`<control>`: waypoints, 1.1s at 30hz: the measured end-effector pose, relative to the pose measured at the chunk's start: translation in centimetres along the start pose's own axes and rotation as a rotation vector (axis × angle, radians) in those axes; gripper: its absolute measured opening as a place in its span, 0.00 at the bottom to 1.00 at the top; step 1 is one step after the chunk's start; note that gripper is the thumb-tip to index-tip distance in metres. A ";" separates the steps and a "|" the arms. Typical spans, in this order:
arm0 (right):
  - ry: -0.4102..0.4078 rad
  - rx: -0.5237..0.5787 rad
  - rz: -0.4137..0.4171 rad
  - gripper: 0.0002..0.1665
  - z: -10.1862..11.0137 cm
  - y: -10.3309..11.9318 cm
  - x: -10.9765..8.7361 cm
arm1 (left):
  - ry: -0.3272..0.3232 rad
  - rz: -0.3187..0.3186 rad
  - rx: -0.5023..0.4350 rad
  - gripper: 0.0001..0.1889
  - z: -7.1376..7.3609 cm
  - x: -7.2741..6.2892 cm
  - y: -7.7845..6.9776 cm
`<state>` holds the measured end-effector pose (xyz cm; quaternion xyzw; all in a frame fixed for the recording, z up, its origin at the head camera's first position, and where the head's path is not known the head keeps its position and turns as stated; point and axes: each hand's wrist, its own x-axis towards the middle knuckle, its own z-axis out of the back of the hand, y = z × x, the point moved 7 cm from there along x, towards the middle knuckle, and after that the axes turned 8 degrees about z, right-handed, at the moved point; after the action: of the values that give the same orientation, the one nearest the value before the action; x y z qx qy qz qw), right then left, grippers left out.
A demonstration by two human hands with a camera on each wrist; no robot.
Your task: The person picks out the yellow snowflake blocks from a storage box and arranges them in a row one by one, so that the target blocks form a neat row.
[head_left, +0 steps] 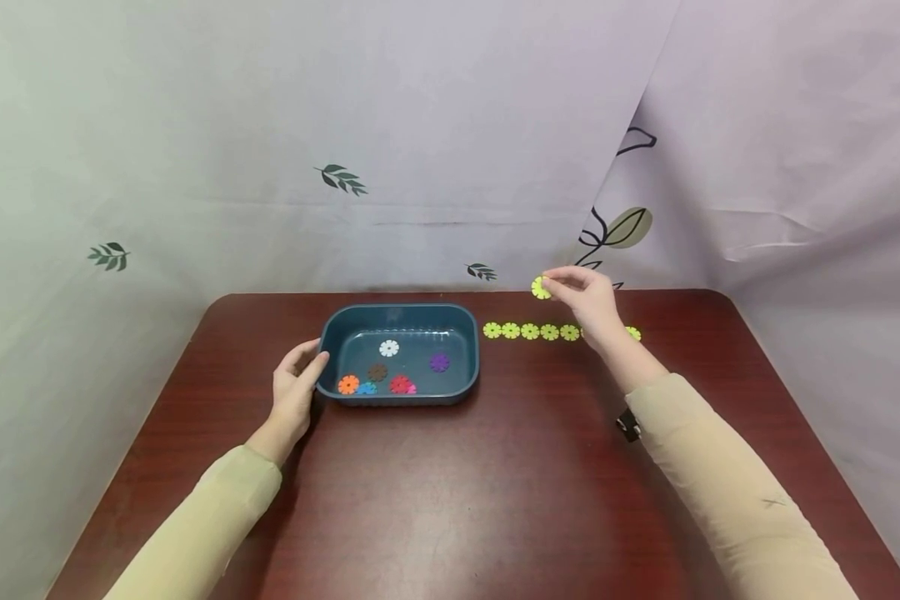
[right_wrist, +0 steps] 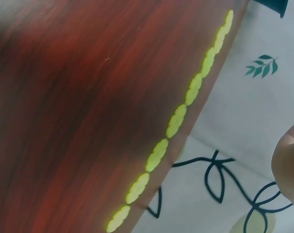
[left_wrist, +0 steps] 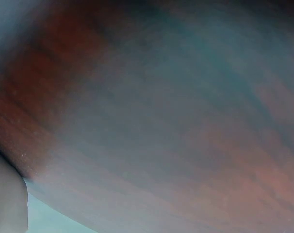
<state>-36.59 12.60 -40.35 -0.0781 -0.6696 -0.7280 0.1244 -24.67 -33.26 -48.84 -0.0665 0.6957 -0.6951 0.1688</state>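
Observation:
In the head view, my left hand point(head_left: 291, 398) holds a dark blue plastic basin point(head_left: 399, 401) by its left side, the thumb over the rim. White, purple, brown, orange, blue, red and pink snowflake discs lie inside it. Above the table's far edge, my right hand point(head_left: 587, 302) pinches a yellow-green snowflake disc point(head_left: 541, 288) between thumb and fingertips. Below that hand runs a straight row of matching yellow-green discs point(head_left: 530, 332), partly hidden by the wrist. The right wrist view shows this row edge to edge, but not the pinched disc. The left wrist view is mostly blur.
A reddish-brown wooden table point(head_left: 435, 492) carries everything. Pale fabric with leaf prints point(head_left: 341, 179) hangs close behind its far edge and along both sides. A small black object point(head_left: 627, 425) shows at the right sleeve's underside.

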 end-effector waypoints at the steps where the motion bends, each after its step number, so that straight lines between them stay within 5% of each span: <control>1: -0.007 -0.002 0.000 0.16 0.3 0.0 -0.1 | 0.001 0.001 0.000 0.20 0.0 0.0 -0.1; 19: -0.095 -0.029 -0.019 0.13 5.4 -1.6 -1.4 | 0.014 -0.018 -0.019 0.18 0.1 0.0 -0.1; 33: -0.151 -0.017 -0.128 0.07 9.7 -1.9 -3.3 | 0.003 -0.003 -0.011 0.20 0.1 0.2 0.0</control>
<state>-34.49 22.65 -42.23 -0.0910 -0.6744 -0.7323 0.0263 -24.79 -33.41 -48.88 -0.0677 0.6996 -0.6916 0.1662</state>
